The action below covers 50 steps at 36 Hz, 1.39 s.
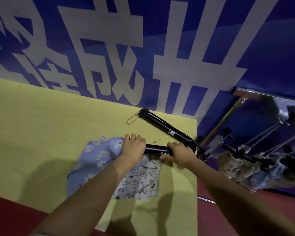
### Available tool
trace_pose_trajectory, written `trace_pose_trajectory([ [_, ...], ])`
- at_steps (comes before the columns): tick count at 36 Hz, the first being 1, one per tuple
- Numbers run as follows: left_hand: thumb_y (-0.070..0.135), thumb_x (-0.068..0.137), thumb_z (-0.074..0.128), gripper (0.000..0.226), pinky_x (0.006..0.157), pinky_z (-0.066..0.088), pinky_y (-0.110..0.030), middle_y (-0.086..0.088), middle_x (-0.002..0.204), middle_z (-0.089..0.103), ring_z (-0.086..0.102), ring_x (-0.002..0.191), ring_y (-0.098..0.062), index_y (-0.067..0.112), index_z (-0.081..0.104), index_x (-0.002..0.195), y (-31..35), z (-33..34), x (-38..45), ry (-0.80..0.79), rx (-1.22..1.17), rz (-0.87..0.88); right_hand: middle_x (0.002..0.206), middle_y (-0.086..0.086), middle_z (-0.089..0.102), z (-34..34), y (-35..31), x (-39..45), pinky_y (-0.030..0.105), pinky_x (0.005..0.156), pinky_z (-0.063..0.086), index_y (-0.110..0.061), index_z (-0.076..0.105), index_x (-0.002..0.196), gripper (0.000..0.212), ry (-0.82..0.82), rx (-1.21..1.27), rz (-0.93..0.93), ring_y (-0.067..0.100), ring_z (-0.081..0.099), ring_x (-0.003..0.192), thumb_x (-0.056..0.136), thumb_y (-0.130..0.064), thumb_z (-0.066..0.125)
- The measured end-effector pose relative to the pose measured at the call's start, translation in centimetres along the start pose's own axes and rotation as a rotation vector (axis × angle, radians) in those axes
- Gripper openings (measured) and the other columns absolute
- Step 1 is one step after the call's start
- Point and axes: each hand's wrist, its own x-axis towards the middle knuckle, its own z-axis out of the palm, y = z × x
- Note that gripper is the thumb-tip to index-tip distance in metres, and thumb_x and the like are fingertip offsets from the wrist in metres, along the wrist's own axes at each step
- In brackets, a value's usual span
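Big white Chinese signs stand on the blue wall (pixel 158 31), far beyond the hands. One reads 成 (pixel 124 74), the one to its right looks like 世 (pixel 194 72), and the rest are cut off. The black pump (pixel 156 149) between the left hand (pixel 134 147) and the right hand (pixel 179 154) has a small white mark (pixel 165 153), and so does the other black pump (pixel 170 130) just beyond the right hand, but both are too blurry to read.

The black tube (pixel 156 150) was smooth with a satin sheen, probably painted metal, though the blur left that unsure. The longer pump (pixel 167 127) had the same black finish, and its wire loop (pixel 132 119) was thin bare metal. The printed cloth (pixel 99 155) was soft, matt and creased. The yellow tabletop (pixel 41 116) was matt and faintly grained. The frame rail (pixel 228 113) was polished, mirror-bright metal.
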Motion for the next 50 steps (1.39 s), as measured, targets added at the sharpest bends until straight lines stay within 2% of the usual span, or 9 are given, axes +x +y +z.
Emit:
trace_pose_trajectory([
  [8,0.019,0.087,0.058,0.041,0.100,0.032,-0.038,-0.012,0.126,0.048,0.043,0.118,-0.030,0.007,0.046,0.125,3.8,1.6,-0.1,-0.059,-0.075,0.138,0.098,0.008,0.059,1.6,-0.2,-1.3,0.037,0.076,0.043,-0.011,0.056,0.099,0.047,0.032,0.227,-0.089,0.026,0.054,0.091,0.083,-0.055,0.059],
  [11,0.018,0.089,0.057,0.039,0.100,0.031,-0.040,-0.010,0.127,0.047,0.042,0.120,-0.029,0.010,0.047,0.126,4.6,2.2,0.0,-0.078,-0.142,0.076,0.099,0.006,0.063,1.8,0.3,-1.9,0.038,0.080,0.046,-0.012,0.059,0.101,0.034,0.174,0.326,-0.042,0.027,0.059,0.091,0.091,-0.043,0.051],
  [15,0.014,0.087,0.058,0.038,0.098,0.032,-0.039,-0.008,0.125,0.048,0.043,0.119,-0.029,0.010,0.048,0.123,4.8,2.3,0.4,-0.063,-0.169,0.045,0.116,0.013,0.058,1.5,2.0,-1.3,0.046,0.089,0.045,-0.007,0.055,0.116,0.031,0.389,0.315,0.283,0.032,0.055,0.105,0.097,-0.028,0.041],
  [18,0.008,0.085,0.055,0.036,0.097,0.033,-0.038,-0.008,0.124,0.049,0.044,0.116,-0.028,0.010,0.048,0.121,5.1,2.1,1.0,-0.062,-0.180,0.010,0.129,0.020,0.048,1.6,3.7,-0.8,0.047,0.096,0.039,-0.002,0.042,0.128,0.038,0.308,0.287,0.572,0.040,0.046,0.118,0.097,-0.023,0.039],
  [22,0.007,0.085,0.055,0.039,0.100,0.032,-0.037,-0.009,0.126,0.049,0.044,0.119,-0.028,0.009,0.046,0.123,5.8,2.1,2.0,-0.070,-0.164,-0.017,0.137,0.022,0.041,1.9,5.3,-0.5,0.049,0.104,0.032,-0.002,0.033,0.134,0.046,0.193,0.471,0.709,0.043,0.041,0.126,0.097,-0.027,0.040],
  [35,0.004,0.084,0.055,0.036,0.097,0.032,-0.033,-0.004,0.122,0.051,0.045,0.116,-0.025,0.015,0.053,0.118,6.8,3.2,2.8,-0.053,-0.171,0.015,0.120,0.019,0.058,2.6,8.5,0.0,0.044,0.094,0.034,-0.006,0.045,0.119,0.029,0.182,0.358,0.582,0.038,0.052,0.113,0.096,-0.022,0.049],
  [41,0.006,0.086,0.053,0.032,0.098,0.032,-0.032,-0.005,0.122,0.053,0.046,0.115,-0.025,0.013,0.054,0.118,6.5,2.5,3.1,-0.039,-0.183,-0.009,0.111,0.017,0.060,2.4,8.2,-0.2,0.044,0.093,0.030,-0.008,0.046,0.111,0.021,0.339,0.417,0.524,0.036,0.052,0.108,0.099,-0.024,0.041],
  [44,0.000,0.084,0.051,0.032,0.096,0.033,-0.032,-0.006,0.118,0.054,0.047,0.110,-0.025,0.012,0.056,0.114,6.3,2.2,3.3,-0.019,-0.204,-0.027,0.113,0.015,0.055,1.5,7.8,0.0,0.043,0.092,0.030,-0.006,0.044,0.111,0.018,0.382,0.581,0.492,0.035,0.050,0.107,0.100,-0.019,0.039],
  [50,0.000,0.084,0.050,0.033,0.094,0.032,-0.032,-0.005,0.117,0.052,0.045,0.109,-0.025,0.013,0.053,0.114,6.3,1.8,3.0,0.021,-0.188,-0.004,0.122,0.017,0.051,0.1,8.2,0.3,0.048,0.096,0.031,-0.007,0.042,0.118,0.025,0.353,0.481,0.525,0.038,0.052,0.110,0.099,-0.022,0.041],
])
